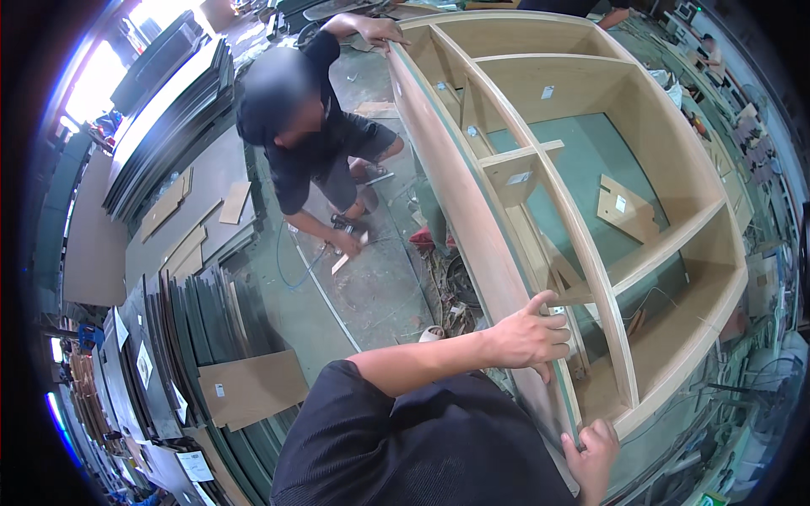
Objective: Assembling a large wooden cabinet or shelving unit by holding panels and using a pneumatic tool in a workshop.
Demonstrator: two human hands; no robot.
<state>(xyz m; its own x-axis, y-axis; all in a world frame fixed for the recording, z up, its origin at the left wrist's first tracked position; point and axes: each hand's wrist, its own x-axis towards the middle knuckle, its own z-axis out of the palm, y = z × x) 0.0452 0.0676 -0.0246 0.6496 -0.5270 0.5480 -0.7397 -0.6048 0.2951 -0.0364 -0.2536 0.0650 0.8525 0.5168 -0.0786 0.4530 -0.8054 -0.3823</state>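
A large plywood cabinet frame (pixel 595 261) with several compartments takes up the right of the head view. Along its left side runs a long pale wooden panel (pixel 460 194) with a dark green strip near its edge. My left hand (pixel 533 336) is closed over the panel's top edge, partway along the near end. Lower down, my right hand (pixel 592 455) grips the same panel at its near corner, fingers partly hidden. At the far end, a crouching co-worker's hand (pixel 380 31) rests on the panel; their other hand holds a dark tool (pixel 348 226) low beside the floor.
A blue hose (pixel 295 277) lies near the co-worker. Stacked dark boards (pixel 245 329) and a loose brown board (pixel 253 388) stand at left. Debris (pixel 456 287) lies beneath the panel. A cut wooden piece (pixel 626 211) lies inside the frame. Other people are partly visible beyond.
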